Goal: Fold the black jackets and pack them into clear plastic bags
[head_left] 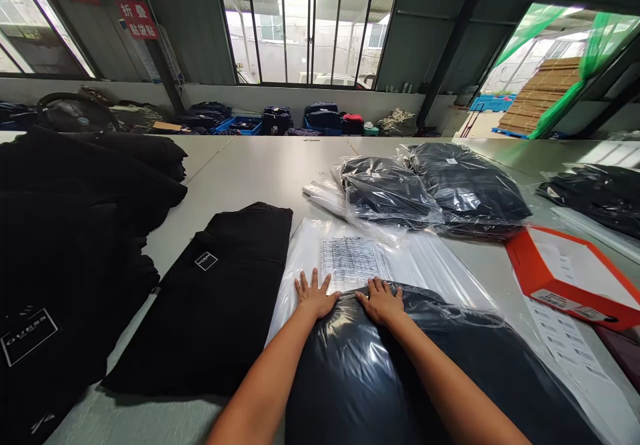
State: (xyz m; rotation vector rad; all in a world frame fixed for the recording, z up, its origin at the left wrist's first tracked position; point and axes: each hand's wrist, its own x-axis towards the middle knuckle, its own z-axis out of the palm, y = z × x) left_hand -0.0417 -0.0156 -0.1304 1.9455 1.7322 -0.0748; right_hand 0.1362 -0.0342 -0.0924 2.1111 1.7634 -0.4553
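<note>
Generally, the pale counter (255,172) extends before a grey wall (193,38) and a paned window (310,32), carrying a garment stack (65,212) at left, a folded garment (225,312) beside it, packed bags (465,188) toward the far side and an orange box (530,268) at right. Centrally, a bagged garment (345,372) lies on the near side, overlapping clear plastic (295,258). With arms (270,378) extended forward, the left hand (316,296) and right hand (383,303) rest palm down at the bagged garment's far end, side by side but apart, fingers spread.
</note>
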